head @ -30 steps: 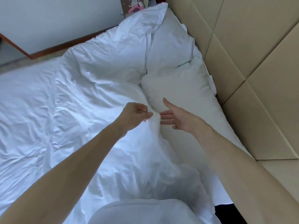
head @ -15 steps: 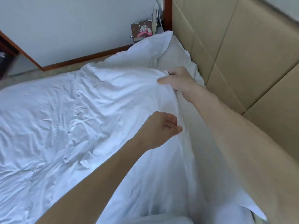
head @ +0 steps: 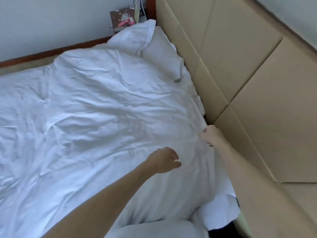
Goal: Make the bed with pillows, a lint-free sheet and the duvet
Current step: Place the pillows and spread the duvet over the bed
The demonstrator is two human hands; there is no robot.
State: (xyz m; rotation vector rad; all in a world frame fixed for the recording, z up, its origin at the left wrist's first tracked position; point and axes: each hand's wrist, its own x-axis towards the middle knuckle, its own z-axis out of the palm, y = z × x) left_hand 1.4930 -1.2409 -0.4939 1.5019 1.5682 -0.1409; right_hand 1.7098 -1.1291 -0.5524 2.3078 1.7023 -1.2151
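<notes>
A white crumpled duvet (head: 96,107) covers almost the whole bed and now lies over the near pillow. Only the far pillow (head: 161,54) shows, at the top by the headboard, with a raised duvet corner (head: 135,36) beside it. My right hand (head: 210,134) is at the duvet's edge next to the headboard, fingers closed on the fabric. My left hand (head: 165,159) hovers just above the duvet, fingers loosely curled and apart, holding nothing.
A beige padded headboard (head: 240,74) runs along the right side, tight against the bed. A bedside table (head: 125,19) with a pink object stands at the far corner. A wooden skirting (head: 51,55) lines the far wall. White cloth on my body fills the bottom middle.
The duvet has been pulled up over the near pillow to the headboard. My left hand let go of the fabric and opened. My right hand moved nearer along the duvet's edge.
</notes>
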